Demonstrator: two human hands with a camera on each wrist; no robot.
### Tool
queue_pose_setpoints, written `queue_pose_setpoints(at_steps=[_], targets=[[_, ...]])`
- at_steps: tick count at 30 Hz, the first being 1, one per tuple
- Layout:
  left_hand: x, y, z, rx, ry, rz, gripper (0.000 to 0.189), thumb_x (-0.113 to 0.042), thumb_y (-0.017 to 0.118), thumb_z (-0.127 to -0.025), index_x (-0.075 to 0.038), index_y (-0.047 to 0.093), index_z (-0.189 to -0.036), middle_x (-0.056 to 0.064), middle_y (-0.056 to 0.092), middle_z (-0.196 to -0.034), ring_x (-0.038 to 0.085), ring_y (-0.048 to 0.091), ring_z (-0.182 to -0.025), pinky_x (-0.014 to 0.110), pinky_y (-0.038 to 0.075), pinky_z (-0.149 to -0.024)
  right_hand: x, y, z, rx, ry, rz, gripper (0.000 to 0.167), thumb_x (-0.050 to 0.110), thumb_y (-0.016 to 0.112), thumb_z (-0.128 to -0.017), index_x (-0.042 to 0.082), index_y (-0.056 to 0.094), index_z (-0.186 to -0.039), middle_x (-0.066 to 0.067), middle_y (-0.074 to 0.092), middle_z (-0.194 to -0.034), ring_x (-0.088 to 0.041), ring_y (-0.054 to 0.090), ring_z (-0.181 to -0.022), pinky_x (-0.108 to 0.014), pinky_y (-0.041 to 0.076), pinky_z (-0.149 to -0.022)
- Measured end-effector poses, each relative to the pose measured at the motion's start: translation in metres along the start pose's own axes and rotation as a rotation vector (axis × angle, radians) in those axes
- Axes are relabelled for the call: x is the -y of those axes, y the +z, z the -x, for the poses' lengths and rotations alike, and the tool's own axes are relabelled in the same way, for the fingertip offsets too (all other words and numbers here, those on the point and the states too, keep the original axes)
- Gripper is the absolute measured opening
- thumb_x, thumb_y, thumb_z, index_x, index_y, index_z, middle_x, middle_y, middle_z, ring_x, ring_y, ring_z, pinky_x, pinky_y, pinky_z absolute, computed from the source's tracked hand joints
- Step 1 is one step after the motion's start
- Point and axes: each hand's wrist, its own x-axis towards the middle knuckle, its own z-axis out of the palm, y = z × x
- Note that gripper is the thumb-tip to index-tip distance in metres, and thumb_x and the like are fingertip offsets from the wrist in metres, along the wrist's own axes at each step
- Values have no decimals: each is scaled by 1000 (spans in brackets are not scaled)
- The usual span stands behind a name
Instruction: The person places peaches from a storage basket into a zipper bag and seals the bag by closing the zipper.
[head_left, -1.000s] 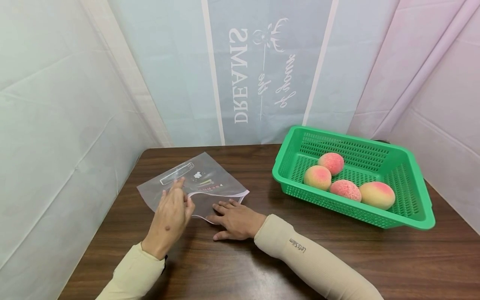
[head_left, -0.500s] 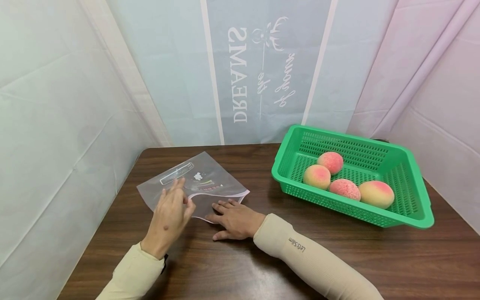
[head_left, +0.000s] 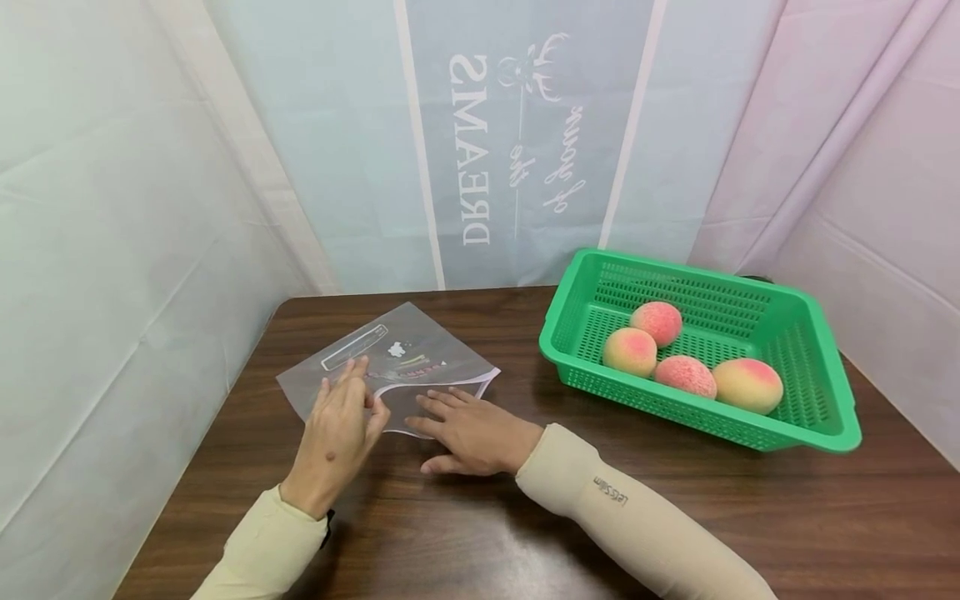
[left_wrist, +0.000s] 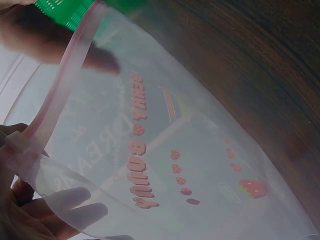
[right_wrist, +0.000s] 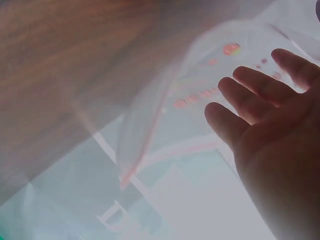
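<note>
A translucent zip bag (head_left: 442, 354) with strawberry prints lies on the table, its mouth gaping towards the person. My left hand (head_left: 336, 442) pinches the bag's rim near the white zip slider (left_wrist: 21, 147) between thumb and forefinger. In the left wrist view, other fingers show behind the bag's film. My right hand (head_left: 480, 435) is spread palm down, its straight fingers at the gaping mouth, over the lower layer. The right wrist view shows these fingers (right_wrist: 260, 100) extended and holding nothing; how far they reach inside I cannot tell.
A green plastic basket (head_left: 701, 421) with several peaches (head_left: 748, 386) stands at the right of the brown wooden table (head_left: 450, 533). A grey-blue cloth (head_left: 360, 167) with white lettering hangs behind it, and white cloth walls close off both sides.
My right hand has slid slightly left and away from the person, further over the bag's mouth. My left hand keeps its pinch in nearly the same spot. The head view has shifted a little.
</note>
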Motion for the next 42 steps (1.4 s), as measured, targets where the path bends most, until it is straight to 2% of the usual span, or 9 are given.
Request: queue_pose_setpoints(at_steps=[7,17,25,34,42], targets=[[1,0,-2,-15,-2,-5,20,10,62,-77,-2,46,-81,31,63,-122,47,61,-114,74,41,-90,-4,-16,12,-57,-17,-53,64,55,50,-100,16,44,-150,-13,37,-157,-26,33,-146,-43,23,-119],[2,0,-2,-40,-10,-3,19,10,60,-76,-2,45,-80,31,63,-122,46,61,-115,73,41,-90,-11,-19,26,-77,2,-32,65,55,50,-100,15,44,-150,-14,37,-157,-27,34,-145,-44,26,-118],[2,-1,-2,-15,-52,1,11,3,53,-81,-3,44,-79,31,63,-123,47,61,-115,73,39,-93,-16,-22,36,-129,7,-43,63,53,53,-100,14,47,-148,-15,41,-154,-30,40,-140,-46,30,-115],[0,0,-3,-23,-68,10,18,9,59,-78,-4,45,-78,32,62,-124,47,61,-115,74,38,-94,-27,-29,46,-178,19,-6,61,53,54,-99,12,51,-145,-14,45,-150,-30,46,-136,-46,30,-116],[0,1,-3,-31,-84,6,15,4,58,-80,-4,45,-77,31,62,-124,46,61,-115,73,40,-93,-35,-37,56,-193,68,-46,60,51,57,-98,13,51,-145,-15,44,-152,-29,40,-142,-45,25,-118]])
